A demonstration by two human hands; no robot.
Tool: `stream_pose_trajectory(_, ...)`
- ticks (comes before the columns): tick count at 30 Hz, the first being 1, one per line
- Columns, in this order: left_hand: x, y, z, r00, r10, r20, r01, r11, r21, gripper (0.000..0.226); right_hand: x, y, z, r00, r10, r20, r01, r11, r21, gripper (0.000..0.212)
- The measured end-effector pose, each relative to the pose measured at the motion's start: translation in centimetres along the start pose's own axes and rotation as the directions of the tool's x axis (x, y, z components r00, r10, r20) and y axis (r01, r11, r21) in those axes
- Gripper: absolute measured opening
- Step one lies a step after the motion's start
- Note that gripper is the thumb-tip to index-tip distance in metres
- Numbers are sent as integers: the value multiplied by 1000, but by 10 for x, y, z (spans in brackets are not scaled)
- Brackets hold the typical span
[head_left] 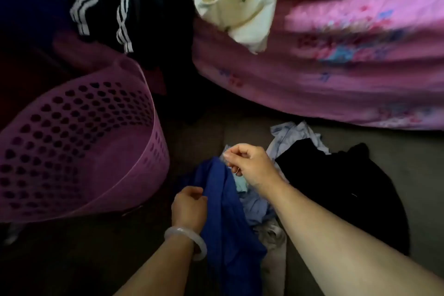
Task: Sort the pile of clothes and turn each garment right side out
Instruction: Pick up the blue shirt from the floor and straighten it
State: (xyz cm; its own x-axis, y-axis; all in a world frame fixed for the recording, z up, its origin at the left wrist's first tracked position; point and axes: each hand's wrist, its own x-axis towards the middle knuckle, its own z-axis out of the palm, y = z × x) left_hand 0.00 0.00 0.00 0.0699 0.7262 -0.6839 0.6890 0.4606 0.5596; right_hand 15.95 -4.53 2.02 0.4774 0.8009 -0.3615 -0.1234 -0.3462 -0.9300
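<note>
A royal blue garment hangs between my hands over the floor. My left hand, with a pale bangle on the wrist, grips its left edge. My right hand pinches its top edge higher up. Under and beside it lies a small pile: light blue clothes, a black garment and a grey-white piece. On the bed at the back lie a black garment with white stripes and a cream printed garment.
A pink perforated laundry basket lies tipped on its side at the left. A bed with a pink flowered cover fills the right and back. A dark blue cloth sits at the far left. The floor is dark.
</note>
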Motion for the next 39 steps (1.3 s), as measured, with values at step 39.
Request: stream_pose_trajectory(39, 52, 2, 20, 968, 36, 246, 17, 977, -212, 13, 21, 135, 11, 923, 363, 130, -232, 793, -563, 32)
